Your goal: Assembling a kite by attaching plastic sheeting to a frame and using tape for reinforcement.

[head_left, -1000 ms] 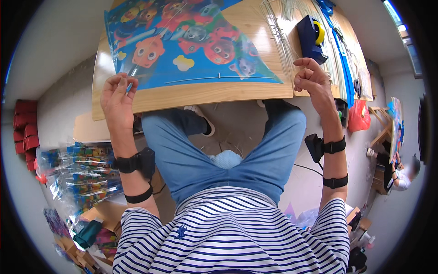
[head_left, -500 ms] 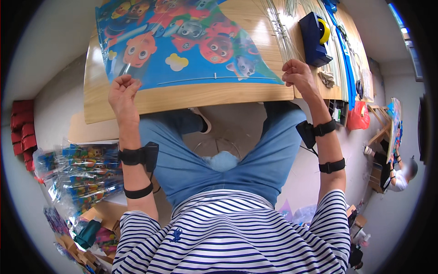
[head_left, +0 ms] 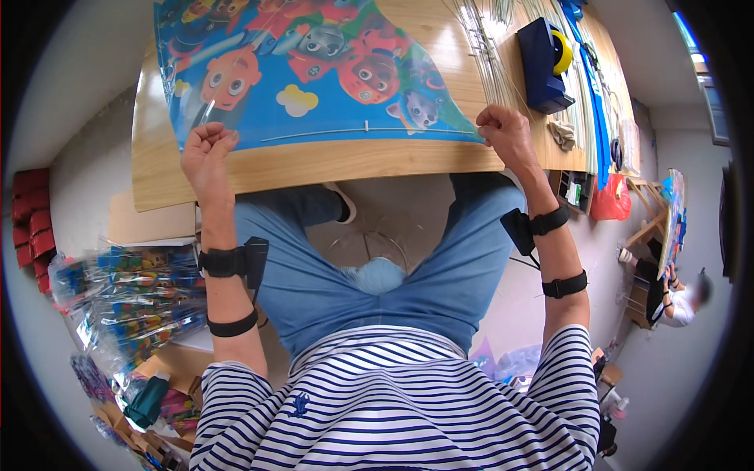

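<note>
A printed plastic kite sail (head_left: 271, 118), blue with colourful cartoon characters, lies spread over the wooden table. Along its near edge runs a thin pale rod (head_left: 314, 135) with a small white fitting (head_left: 366, 125) near its middle. At the near left corner, the fingertips of my left hand (head_left: 207, 153) are pinched on the sail's edge. My right hand (head_left: 509, 135) is closed at the pointed right corner, where the rod's end meets the sail. Its fingers cover the very tip, so I cannot tell whether it grips rod, sail or both.
A dark blue tape dispenser (head_left: 543, 71) with yellow tape stands right of the sail on the table (head_left: 330, 166). Thin rods (head_left: 481, 47) and a crumpled glove (head_left: 562, 135) lie nearby. Plastic-wrapped printed packs (head_left: 141, 294) are at lower left. A person (head_left: 682, 302) sits far right.
The sail has shifted slightly left, along with both my hands. The view itself has also moved a little. Both hands keep their closed pose at the two near corners.
</note>
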